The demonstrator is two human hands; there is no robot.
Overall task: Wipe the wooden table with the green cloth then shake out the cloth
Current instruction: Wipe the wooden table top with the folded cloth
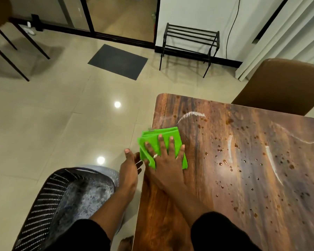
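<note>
A folded green cloth (158,140) lies on the wooden table (243,169) at its left edge, partly hanging over it. My right hand (166,160) presses flat on the cloth, fingers spread, a ring on one finger. My left hand (129,169) is cupped, palm up, just off the table's left edge below the cloth, holding nothing. Water drops and pale smear marks cover the tabletop to the right of the cloth.
A black mesh chair with a grey seat (67,201) stands left of the table. A brown chair back (283,86) is beyond the far edge. A black metal rack (190,42), a dark floor mat (118,60) and tiled floor lie farther off.
</note>
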